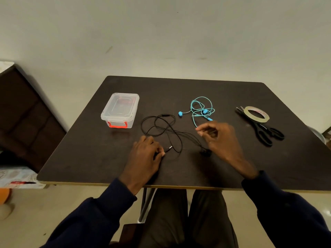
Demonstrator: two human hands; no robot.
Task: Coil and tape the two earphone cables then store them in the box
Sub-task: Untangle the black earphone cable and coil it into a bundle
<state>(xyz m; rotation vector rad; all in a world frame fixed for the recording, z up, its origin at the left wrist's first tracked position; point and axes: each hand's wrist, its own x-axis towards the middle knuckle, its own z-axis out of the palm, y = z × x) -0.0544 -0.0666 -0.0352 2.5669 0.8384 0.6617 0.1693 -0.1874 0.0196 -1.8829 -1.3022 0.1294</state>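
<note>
Sprawled loose on the worktop point(179, 90), between both hands: the black earphone cable point(167, 127), not yet coiled. Beyond it, farther from the body: the blue earphone cable point(202, 108), in a loose tangle of its own. Off to the left, apart from both: the box point(120, 110). Far right: tape point(257, 113) resting partly on scissors point(265, 130).

Left hand point(146, 155) down on the worktop, fingers point(162, 153) curled and pinching the black earphone cable just behind its plug point(170, 147). Plug pointing away and to the right, toward the loops. Right hand point(221, 138) over the other end, thumb and forefinger nearly closed; impossible to tell whether a thin strand is caught between them or nothing at all. Black earbuds point(205, 152) just beside that wrist, on the worktop.

Likely next: winding from the plug end, with slack drawn leftward and toward the body. Left hand plainly nearer the plug, right hand nearer the earbuds. Crossings among the loops hard to trace against the dark surface. Box lid apparently on; contents too blurred to name.
</note>
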